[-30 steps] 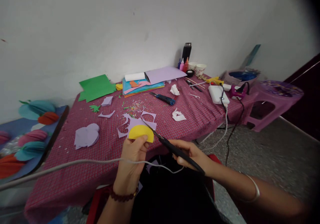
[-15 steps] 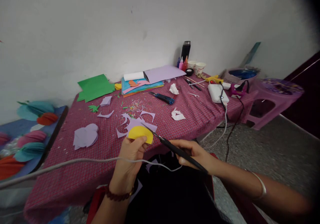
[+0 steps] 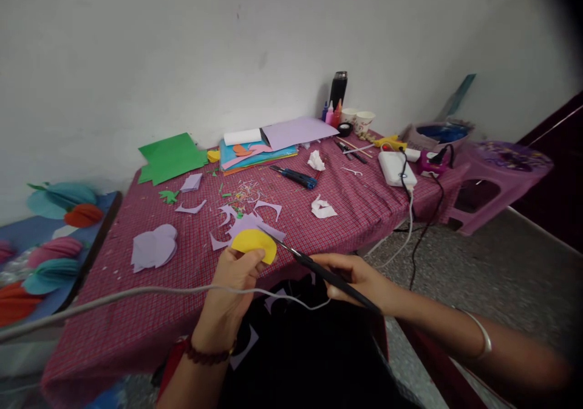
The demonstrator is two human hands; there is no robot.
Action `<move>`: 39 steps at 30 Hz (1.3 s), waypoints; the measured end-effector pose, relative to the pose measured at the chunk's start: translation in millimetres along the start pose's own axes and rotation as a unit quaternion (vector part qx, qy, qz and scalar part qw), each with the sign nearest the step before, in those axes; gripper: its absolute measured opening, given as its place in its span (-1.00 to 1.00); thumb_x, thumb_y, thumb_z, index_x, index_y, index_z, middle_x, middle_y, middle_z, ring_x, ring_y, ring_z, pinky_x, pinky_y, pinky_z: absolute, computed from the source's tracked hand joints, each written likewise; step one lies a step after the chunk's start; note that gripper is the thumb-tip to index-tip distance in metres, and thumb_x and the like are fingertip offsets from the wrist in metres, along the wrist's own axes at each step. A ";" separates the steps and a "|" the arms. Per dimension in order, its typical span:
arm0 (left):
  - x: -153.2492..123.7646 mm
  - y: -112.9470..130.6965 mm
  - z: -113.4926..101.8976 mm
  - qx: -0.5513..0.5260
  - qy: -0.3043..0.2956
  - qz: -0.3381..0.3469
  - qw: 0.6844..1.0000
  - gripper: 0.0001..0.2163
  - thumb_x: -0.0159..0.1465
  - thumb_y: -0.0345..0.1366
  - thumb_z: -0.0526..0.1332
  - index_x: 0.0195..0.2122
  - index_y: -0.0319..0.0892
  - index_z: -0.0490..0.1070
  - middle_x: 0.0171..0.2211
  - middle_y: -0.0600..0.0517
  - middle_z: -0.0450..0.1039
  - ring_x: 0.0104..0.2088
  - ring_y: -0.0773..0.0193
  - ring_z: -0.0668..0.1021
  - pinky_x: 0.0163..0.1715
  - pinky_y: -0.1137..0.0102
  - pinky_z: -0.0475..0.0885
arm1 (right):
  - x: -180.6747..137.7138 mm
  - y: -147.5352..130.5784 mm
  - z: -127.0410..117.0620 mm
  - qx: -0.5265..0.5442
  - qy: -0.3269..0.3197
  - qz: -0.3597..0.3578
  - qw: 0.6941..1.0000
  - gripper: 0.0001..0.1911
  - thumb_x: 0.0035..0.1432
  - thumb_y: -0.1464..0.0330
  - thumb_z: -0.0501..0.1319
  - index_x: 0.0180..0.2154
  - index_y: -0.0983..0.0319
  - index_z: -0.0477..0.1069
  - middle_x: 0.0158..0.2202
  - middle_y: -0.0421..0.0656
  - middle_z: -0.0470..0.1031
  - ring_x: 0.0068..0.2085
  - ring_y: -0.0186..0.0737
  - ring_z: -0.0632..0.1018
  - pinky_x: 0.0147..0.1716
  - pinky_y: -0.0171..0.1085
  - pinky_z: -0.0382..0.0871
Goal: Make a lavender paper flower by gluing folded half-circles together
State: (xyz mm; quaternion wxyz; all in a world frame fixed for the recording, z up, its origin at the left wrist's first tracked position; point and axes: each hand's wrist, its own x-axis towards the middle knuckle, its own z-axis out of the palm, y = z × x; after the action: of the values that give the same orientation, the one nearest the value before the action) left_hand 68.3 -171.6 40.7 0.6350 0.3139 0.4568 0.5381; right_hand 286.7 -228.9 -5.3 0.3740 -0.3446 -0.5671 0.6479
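My left hand (image 3: 230, 287) pinches a yellow paper piece (image 3: 254, 243) with a rounded top, held just above the near edge of the table. My right hand (image 3: 354, 278) is closed round black scissors (image 3: 324, 271), whose blades point up and left, their tip meeting the yellow piece's right edge. Lilac paper offcuts (image 3: 248, 220) lie on the cloth right behind the yellow piece. A grey cable (image 3: 136, 293) crosses in front of my left wrist.
A table with a red checked cloth (image 3: 364, 211) carries a stack of lilac cut shapes (image 3: 153, 248), green sheets (image 3: 170, 154), a coloured paper stack (image 3: 259, 151), a blue-handled tool (image 3: 296, 178), a white power adapter (image 3: 396, 169), a glue gun (image 3: 392, 144), cups and a black flask (image 3: 338, 90). A pink stool (image 3: 501, 178) stands right.
The view has drifted slightly; both hands have sunk a little toward me. The scissors stay at the yellow piece's right edge, with less blade showing past it.
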 end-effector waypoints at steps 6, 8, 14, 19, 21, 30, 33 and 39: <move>0.8 1.4 -3.0 -0.014 -0.001 0.001 1.000 -0.72 -0.26 -0.41 0.39 -0.46 -0.21 0.44 -0.50 0.11 0.52 -0.50 0.36 0.53 -0.45 0.46 0.49 | -0.7 1.5 -4.3 -0.008 -0.013 0.008 1.000 -0.41 0.14 0.18 0.36 0.17 0.20 0.35 -0.30 -0.23 0.35 -0.37 -0.43 0.31 -0.40 -0.41 0.18; 1.4 0.1 -2.8 -0.009 -0.002 0.004 1.000 -0.73 -0.25 -0.42 0.39 -0.46 -0.21 0.44 -0.50 0.11 0.52 -0.52 0.38 0.52 -0.45 0.47 0.49 | -0.5 2.5 -4.0 -0.001 -0.023 0.006 1.000 -0.37 0.14 0.14 0.36 0.18 0.20 0.32 -0.31 -0.23 0.31 -0.35 -0.42 0.31 -0.39 -0.40 0.18; 1.0 -9.8 1.4 -0.006 -0.017 -0.011 1.000 -0.74 -0.22 -0.41 0.39 -0.44 -0.24 0.47 -0.50 0.09 0.52 -0.51 0.36 0.52 -0.46 0.47 0.47 | 3.8 0.6 5.6 0.060 -0.050 -0.005 0.997 -0.34 0.16 0.07 0.31 0.19 0.21 0.23 -0.25 -0.21 0.26 -0.31 -0.41 0.29 -0.37 -0.39 0.17; -4.0 -15.9 3.6 -0.004 -0.036 -0.042 0.998 -0.77 -0.19 -0.41 0.39 -0.46 -0.24 0.47 -0.47 0.08 0.52 -0.47 0.35 0.54 -0.39 0.43 0.50 | 8.2 2.8 9.0 0.057 -0.038 -0.010 0.998 -0.34 0.15 0.08 0.33 0.16 0.25 0.22 -0.27 -0.21 0.24 -0.35 -0.42 0.27 -0.39 -0.39 0.16; -5.5 -16.9 4.7 -0.007 -0.033 -0.047 0.998 -0.78 -0.19 -0.42 0.39 -0.46 -0.24 0.47 -0.49 0.09 0.51 -0.48 0.35 0.53 -0.41 0.44 0.50 | 8.7 5.6 9.3 0.054 -0.035 -0.015 0.998 -0.36 0.16 0.10 0.32 0.15 0.26 0.23 -0.28 -0.21 0.24 -0.35 -0.42 0.27 -0.39 -0.38 0.17; -6.8 -18.3 11.0 -0.008 -0.027 -0.060 0.998 -0.78 -0.21 -0.43 0.38 -0.48 -0.24 0.45 -0.53 0.11 0.49 -0.52 0.38 0.52 -0.46 0.48 0.48 | 7.3 7.0 12.6 0.063 -0.010 -0.022 0.998 -0.33 0.12 0.04 0.33 0.14 0.25 0.28 -0.32 -0.24 0.26 -0.39 -0.44 0.26 -0.43 -0.39 0.18; -7.0 -17.9 11.1 -0.007 -0.022 -0.061 0.998 -0.78 -0.21 -0.43 0.38 -0.48 -0.24 0.44 -0.54 0.11 0.50 -0.51 0.37 0.53 -0.47 0.48 0.49 | 6.9 6.1 12.6 0.061 -0.005 -0.012 0.998 -0.34 0.10 0.04 0.35 0.12 0.25 0.29 -0.32 -0.24 0.27 -0.38 -0.43 0.28 -0.41 -0.38 0.20; -7.6 -17.1 9.8 0.003 -0.012 -0.064 0.998 -0.77 -0.22 -0.42 0.39 -0.49 -0.23 0.44 -0.54 0.10 0.50 -0.52 0.34 0.53 -0.47 0.44 0.49 | 6.4 10.9 11.8 0.066 -0.002 -0.006 0.998 -0.33 0.09 0.05 0.36 0.13 0.26 0.30 -0.35 -0.25 0.27 -0.39 -0.43 0.29 -0.42 -0.38 0.21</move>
State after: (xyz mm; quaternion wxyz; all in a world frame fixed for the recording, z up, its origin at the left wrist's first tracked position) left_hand 84.1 -181.9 31.1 0.6726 0.2922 0.4698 0.4915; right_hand 272.3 -229.7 -14.9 0.3988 -0.3144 -0.5261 0.6821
